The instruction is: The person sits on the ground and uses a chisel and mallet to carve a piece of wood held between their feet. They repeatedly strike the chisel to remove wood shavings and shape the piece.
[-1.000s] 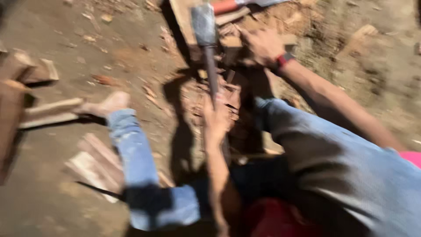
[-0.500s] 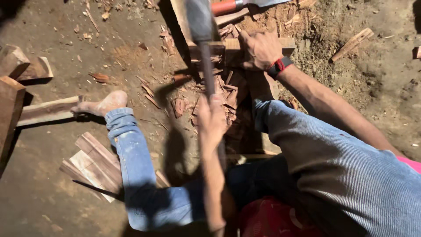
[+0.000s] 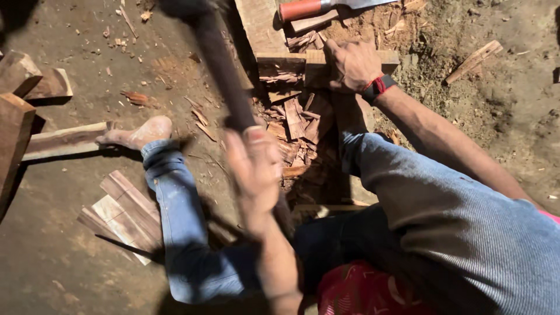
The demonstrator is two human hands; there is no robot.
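While the left hand [image 3: 256,175] is closed round a dark wooden handle [image 3: 224,76], the tool's head runs off the top edge of the view and is blurred, so its kind cannot be made out. One right hand [image 3: 350,64], with a red and black wristband [image 3: 378,87], lies fingers curled over a pale wood block [image 3: 326,61] on the dirt ground [image 3: 76,262]. Just below that block sits one heap of reddish wood chips [image 3: 297,128], too many to count. One red-handled tool [image 3: 306,9] lies by the top edge, its blade cut off. Near the left edge are three dark wood blocks [image 3: 17,99], one long plank [image 3: 64,140] under a bare foot [image 3: 137,134], and one stack of thin flat slats [image 3: 122,213], partly shadowed
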